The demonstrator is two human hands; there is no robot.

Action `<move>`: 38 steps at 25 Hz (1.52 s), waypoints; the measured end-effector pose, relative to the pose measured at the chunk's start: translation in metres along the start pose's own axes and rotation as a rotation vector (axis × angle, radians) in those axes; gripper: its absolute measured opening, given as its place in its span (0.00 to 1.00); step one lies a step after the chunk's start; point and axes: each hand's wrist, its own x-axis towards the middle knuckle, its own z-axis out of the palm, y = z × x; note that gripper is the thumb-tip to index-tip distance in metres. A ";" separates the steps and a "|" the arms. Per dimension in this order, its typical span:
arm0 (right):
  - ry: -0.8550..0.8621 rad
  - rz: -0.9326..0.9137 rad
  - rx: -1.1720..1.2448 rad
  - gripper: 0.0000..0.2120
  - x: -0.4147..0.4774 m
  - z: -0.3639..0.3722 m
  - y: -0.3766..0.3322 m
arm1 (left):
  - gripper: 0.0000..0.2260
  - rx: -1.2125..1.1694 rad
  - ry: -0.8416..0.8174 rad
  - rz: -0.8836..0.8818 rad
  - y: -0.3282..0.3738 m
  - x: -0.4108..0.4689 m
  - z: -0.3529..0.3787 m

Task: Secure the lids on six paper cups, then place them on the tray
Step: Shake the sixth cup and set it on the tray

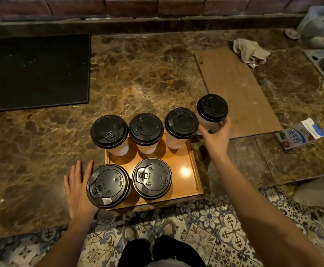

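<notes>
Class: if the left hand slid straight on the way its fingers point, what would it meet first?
Probably the near corner of the black mat. The left hand would cross bare counter, passing just left of the tray and back-left cup; depth is unclear.
</notes>
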 end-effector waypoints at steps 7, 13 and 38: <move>0.117 -0.018 0.022 0.42 0.013 0.020 0.013 | 0.42 0.026 0.025 0.007 -0.006 0.002 0.009; 0.209 -0.062 0.032 0.41 0.011 0.009 -0.013 | 0.43 0.012 0.028 0.023 -0.006 0.001 0.009; -0.213 -0.427 -0.119 0.45 -0.206 -0.015 -0.245 | 0.47 -0.903 0.031 0.393 0.150 -0.064 -0.208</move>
